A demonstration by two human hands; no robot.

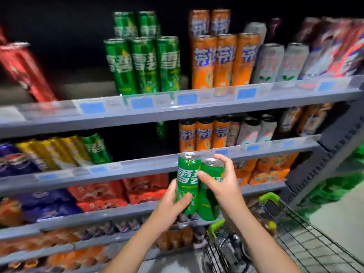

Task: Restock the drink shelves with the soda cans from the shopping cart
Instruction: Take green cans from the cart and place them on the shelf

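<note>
In front of the second shelf (149,166) from the top, two green cans are held up side by side, touching each other. The left hand (173,201) grips the left can (187,180) low on its body, thumb curled across the front and fingers wrapped behind it out of sight. The right hand (220,182) grips the right can (211,174) nearer its top, thumb on the front by the seam between the two cans and fingers bent over the far side and rim. Both cans stand upright, tall and slim, with silver lids and white lettering on green (the right one's label is mostly covered by the hand).

On the top shelf (197,111), far behind, stand rows of matching green cans (143,64), orange cans (222,60) to their right, then pale ones (281,62). A red can (23,69) at far left is smeared by motion blur. The price tags (141,102) along the shelf edges are too blurred to read. The shopping cart (291,233) sits at near right, cut off by the frame's bottom edge; its contents are hard to make out.
</note>
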